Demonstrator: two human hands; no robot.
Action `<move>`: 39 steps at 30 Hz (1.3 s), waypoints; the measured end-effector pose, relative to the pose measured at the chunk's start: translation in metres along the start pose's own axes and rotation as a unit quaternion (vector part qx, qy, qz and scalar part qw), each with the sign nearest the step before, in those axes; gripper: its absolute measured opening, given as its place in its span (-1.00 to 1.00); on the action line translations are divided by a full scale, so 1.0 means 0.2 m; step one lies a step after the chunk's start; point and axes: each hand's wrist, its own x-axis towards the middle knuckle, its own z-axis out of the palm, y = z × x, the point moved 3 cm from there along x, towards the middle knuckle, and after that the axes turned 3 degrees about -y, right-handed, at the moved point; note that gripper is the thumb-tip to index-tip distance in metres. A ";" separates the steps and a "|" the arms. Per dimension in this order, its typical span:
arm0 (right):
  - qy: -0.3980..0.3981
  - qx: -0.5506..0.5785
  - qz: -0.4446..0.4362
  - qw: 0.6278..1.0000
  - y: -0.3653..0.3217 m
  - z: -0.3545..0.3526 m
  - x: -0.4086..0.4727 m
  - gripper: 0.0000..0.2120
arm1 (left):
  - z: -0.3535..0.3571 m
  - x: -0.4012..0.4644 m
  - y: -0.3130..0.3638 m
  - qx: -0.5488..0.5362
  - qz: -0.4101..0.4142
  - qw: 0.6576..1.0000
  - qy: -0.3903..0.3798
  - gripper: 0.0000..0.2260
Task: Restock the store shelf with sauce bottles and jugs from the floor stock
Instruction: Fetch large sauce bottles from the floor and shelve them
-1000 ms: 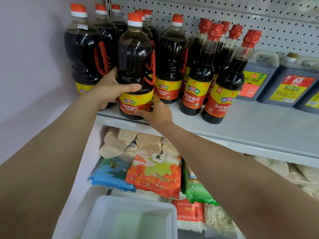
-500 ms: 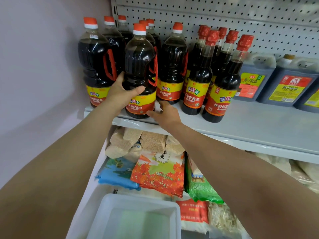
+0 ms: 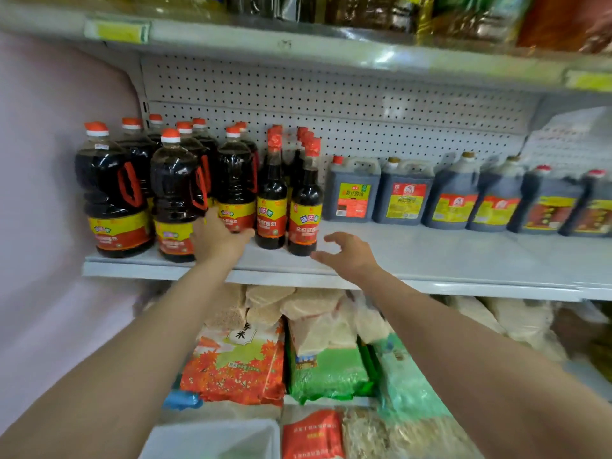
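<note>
Even, bright overhead light is filling the frame, with soft shadows only. Motion blur is smearing the edges, worst on the upper shelf (image 3: 298, 38) and right-side jugs (image 3: 543, 203). Wide-angle distortion is bowing the shelf lines.

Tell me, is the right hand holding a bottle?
No, the right hand hovers over the shelf with fingers spread, holding nothing, just right of the nearest slim bottle.

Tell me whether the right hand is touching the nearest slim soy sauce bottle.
Apart. The head view shows the right hand open, with shelf visible between its fingers and the slim bottle.
</note>
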 end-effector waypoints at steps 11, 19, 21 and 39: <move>0.033 -0.112 0.118 0.986 0.85 -0.85 -0.86 -0.38 | 0.90 -1.01 0.69 0.079 0.110 0.952 -0.275 -0.18; 0.036 -0.156 0.234 0.959 1.45 -1.13 -1.47 -0.30 | 1.48 -1.74 1.02 0.140 0.241 0.870 -0.407 -0.21; 0.048 -0.152 0.260 0.952 1.57 -1.17 -1.58 -0.29 | 1.61 -1.87 1.09 0.142 0.262 0.850 -0.434 -0.24; 0.154 -0.118 0.521 0.831 2.16 -1.35 -2.03 -0.24 | 2.53 -2.39 1.45 0.131 0.408 0.674 -0.602 -0.33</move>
